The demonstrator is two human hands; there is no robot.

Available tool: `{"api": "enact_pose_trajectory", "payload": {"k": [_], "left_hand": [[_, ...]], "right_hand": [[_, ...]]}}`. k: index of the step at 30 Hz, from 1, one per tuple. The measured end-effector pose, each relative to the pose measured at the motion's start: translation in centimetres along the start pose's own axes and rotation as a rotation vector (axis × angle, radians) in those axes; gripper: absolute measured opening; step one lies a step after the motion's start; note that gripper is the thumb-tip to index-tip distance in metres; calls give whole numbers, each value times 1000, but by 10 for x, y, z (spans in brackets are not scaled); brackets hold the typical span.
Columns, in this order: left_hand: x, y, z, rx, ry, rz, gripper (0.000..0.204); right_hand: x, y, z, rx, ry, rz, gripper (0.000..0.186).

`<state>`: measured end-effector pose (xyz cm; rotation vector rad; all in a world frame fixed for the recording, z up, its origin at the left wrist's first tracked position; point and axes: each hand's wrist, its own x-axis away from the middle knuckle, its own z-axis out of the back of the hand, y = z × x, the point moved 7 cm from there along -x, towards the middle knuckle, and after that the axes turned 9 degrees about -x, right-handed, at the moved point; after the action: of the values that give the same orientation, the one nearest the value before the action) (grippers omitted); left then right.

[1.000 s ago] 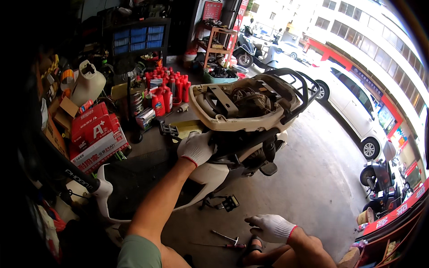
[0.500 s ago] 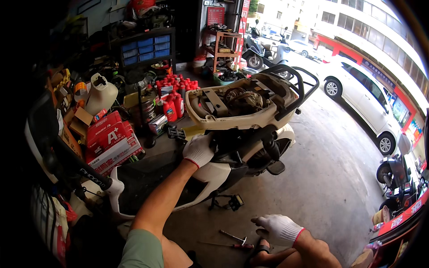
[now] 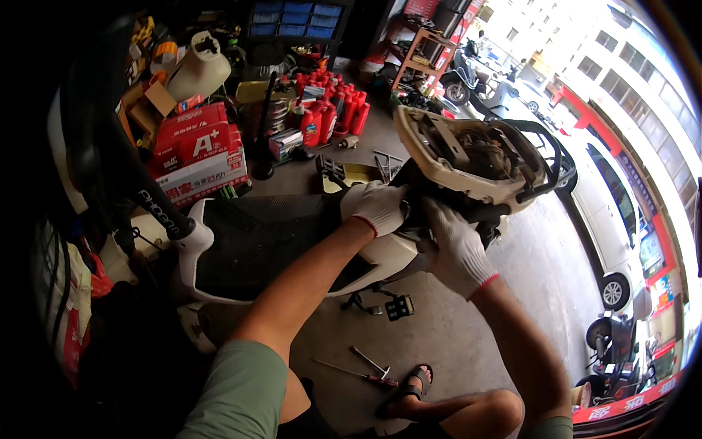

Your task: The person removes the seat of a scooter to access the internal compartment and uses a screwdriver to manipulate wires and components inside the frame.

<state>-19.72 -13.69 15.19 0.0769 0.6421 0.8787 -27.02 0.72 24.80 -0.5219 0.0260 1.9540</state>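
A white scooter stands before me, with a black textured footboard (image 3: 256, 234) and a cream rear body shell (image 3: 446, 164) whose open compartment holds tangled wiring. My left hand (image 3: 373, 205), in a white knit glove with a red cuff, is at the dark frame just under the shell's front end. Its fingers curl closed there, and what they grip is hidden. Close beside it, my right hand (image 3: 459, 249), gloved alike, reaches into the dark gap below the shell. Its fingers look stretched out, with the tips partly out of sight.
A screwdriver (image 3: 376, 379) and a T-handle wrench (image 3: 371, 361) lie on the floor by my sandaled foot. A pedal-like black part (image 3: 398, 307) is below the scooter. Beyond stand a tool tray (image 3: 358, 175), red bottles (image 3: 322, 121) and red-white boxes (image 3: 197, 150). A white car (image 3: 596, 212) is parked outside.
My right hand has risen from above the floor near my foot to the scooter, beside my left hand. My left hand stays at the frame. The view has shifted and tilted.
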Motion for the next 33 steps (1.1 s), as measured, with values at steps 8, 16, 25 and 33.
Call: {"api": "enact_pose_trajectory", "payload": {"k": [8,16,25,33], "left_hand": [[-2,-8,-13,97,70,-39,27],[3,-22,-17,177,89,24,23],[-3,-18,-19,132,10,50,29],[-10,-22,-21,170,-96,91,28]], "right_hand": [[-87,77,-50,107,-142,-505,43],[-113,131,-64,246,-143,-544,49],[-111,161,-66,7,-251,-728,57],[-107,168,-72,-261,-187,-758,54]]}}
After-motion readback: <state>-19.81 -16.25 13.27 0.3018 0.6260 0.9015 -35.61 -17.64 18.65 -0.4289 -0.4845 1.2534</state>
